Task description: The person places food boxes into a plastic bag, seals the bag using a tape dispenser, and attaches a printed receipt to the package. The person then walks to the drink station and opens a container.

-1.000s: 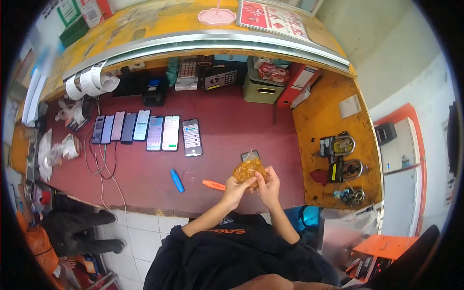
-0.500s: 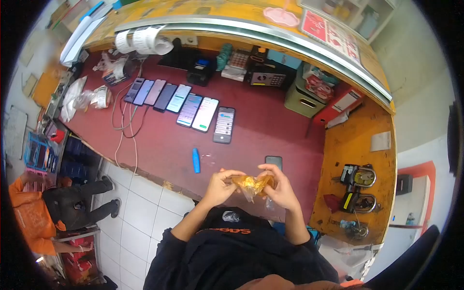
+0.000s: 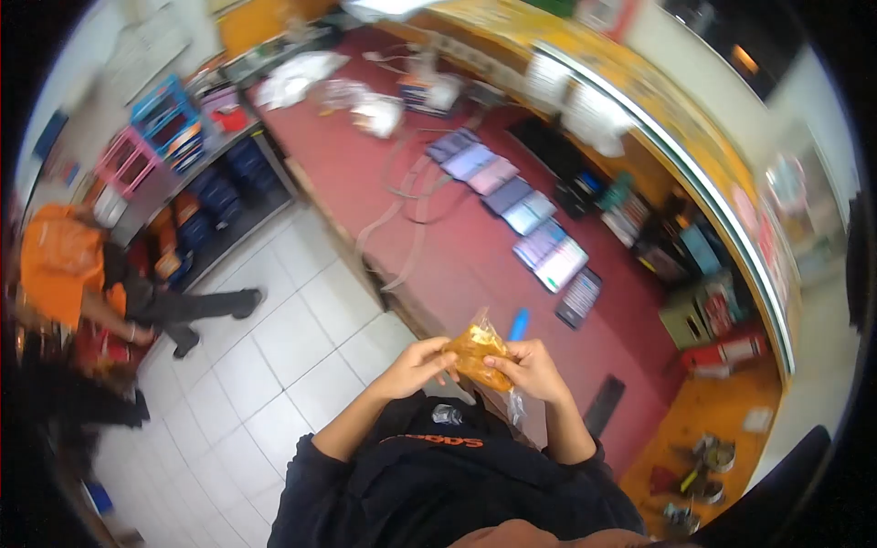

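Where both hands are meeting: a clear plastic bag with amber-brown contents (image 3: 479,358) is being held above the near edge of the dark red tabletop (image 3: 438,279), in front of the person's black shirt with orange lettering (image 3: 429,475).
Left hand: the bare left hand (image 3: 420,368) is touching the bag's left side with bent fingers; whether it is gripping firmly, I cannot tell.
Right hand: the bare right hand (image 3: 533,370) is grasping the bag's right side, its thumb lying across the front.
Just beyond the bag: a blue marker-like stick (image 3: 520,323) is lying on the tabletop.
Phone row: eight rectangular phones (image 3: 560,266) are lying side by side toward the far edge.
Beside the right forearm: a dark, flat rectangular object (image 3: 605,405) is resting near the right end.
Across the tiled floor: another person in an orange top (image 3: 62,260) is standing by shelves.
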`<state>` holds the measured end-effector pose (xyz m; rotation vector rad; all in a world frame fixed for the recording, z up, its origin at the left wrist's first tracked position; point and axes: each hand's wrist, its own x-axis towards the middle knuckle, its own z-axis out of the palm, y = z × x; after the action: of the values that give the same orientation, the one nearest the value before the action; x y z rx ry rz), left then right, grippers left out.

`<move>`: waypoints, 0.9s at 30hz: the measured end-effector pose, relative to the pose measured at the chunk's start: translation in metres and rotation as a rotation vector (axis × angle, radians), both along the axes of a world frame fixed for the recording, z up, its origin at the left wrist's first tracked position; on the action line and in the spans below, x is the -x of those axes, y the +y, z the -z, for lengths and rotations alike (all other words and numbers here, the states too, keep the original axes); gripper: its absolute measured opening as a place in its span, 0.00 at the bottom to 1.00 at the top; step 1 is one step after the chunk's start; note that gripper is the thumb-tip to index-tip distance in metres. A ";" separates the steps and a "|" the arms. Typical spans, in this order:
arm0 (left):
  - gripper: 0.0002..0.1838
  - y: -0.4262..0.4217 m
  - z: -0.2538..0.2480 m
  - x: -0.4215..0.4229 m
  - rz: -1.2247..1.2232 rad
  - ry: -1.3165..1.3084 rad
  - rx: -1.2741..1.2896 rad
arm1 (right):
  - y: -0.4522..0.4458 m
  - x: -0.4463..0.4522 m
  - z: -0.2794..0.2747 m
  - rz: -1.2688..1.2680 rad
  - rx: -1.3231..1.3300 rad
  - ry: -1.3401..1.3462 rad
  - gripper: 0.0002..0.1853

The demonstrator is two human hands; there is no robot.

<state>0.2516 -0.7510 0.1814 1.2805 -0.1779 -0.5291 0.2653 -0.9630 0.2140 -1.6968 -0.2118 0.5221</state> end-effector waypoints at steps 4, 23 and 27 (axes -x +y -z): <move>0.19 0.087 -0.027 0.004 -0.244 -0.154 -0.142 | 0.107 -0.032 0.003 -0.279 0.032 -0.153 0.07; 0.13 0.357 -0.069 -0.019 -0.871 -0.279 -0.408 | 0.432 -0.168 -0.061 -0.734 -0.130 -0.325 0.07; 0.08 0.413 -0.099 -0.071 -0.932 -0.678 -0.784 | 0.477 -0.228 -0.090 -0.738 -0.221 -0.863 0.04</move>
<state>0.3225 -0.3375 0.2801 2.0727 0.0960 0.7318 0.4931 -0.4863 0.3042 -1.4972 -1.4964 0.2373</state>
